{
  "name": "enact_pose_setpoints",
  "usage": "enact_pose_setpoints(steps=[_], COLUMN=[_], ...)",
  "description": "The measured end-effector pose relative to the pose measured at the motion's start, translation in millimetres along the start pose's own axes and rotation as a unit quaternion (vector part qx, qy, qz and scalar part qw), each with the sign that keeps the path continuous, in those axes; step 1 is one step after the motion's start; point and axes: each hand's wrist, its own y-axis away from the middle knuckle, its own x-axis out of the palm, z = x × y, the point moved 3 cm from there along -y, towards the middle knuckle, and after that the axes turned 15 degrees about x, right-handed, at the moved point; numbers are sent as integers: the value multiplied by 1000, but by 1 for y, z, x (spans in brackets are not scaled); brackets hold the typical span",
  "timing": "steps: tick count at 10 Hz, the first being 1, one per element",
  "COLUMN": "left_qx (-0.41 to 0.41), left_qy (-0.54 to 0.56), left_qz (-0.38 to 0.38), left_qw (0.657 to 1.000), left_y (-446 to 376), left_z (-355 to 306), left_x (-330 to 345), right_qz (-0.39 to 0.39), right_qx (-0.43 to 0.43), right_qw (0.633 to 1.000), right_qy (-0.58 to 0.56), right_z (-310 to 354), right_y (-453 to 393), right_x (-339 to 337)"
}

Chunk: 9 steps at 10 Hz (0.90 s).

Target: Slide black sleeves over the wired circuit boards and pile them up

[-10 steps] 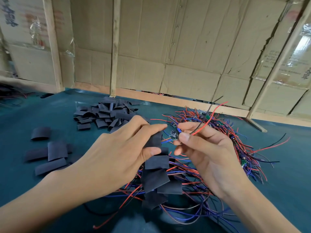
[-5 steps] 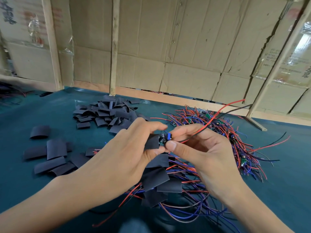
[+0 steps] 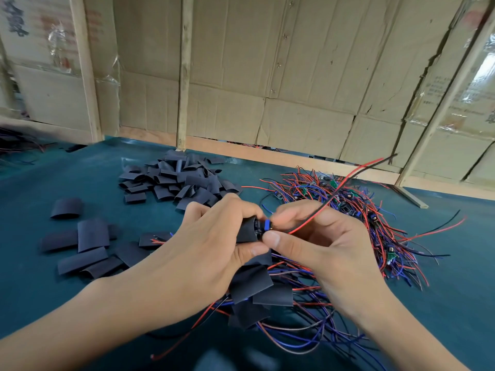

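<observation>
Fingers of your left hand (image 3: 203,253) pinch a black sleeve (image 3: 247,230) at centre frame, its mouth against the circuit board (image 3: 263,226) that your right hand (image 3: 321,245) pinches by thumb and forefinger. Loose sleeves (image 3: 176,180) heap at upper centre-left; wired boards (image 3: 361,210) tangle at right on the green table (image 3: 40,290).

Black sleeves (image 3: 176,180), red-blue-black wires (image 3: 375,226), teal tabletop (image 3: 53,303), tan cardboard (image 3: 294,62).

2 bare forearms, hands (image 3: 203,253) ungloved, no sleeves.
</observation>
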Motion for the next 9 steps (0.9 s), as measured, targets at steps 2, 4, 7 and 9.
enact_pose_setpoints(steps=[2,4,7,9], left_qx=[154,219,265,237], left_qy=[-27,-141,-229,-235], left_qz=[112,66,160,181], left_qw=[981,963,923,925], left_y=[36,29,35,39], left_z=[-3,-8,2,10], left_x=[-13,-12,7,15], right_qz=[-18,-4,-84,-286], right_qx=[-24,22,57,79], right_qw=[998,999,993,949], right_qy=[46,40,-58,-111], right_z=[3,4,1,0], right_y=[1,2,-14,-31], right_x=[-1,-3,-30,-101])
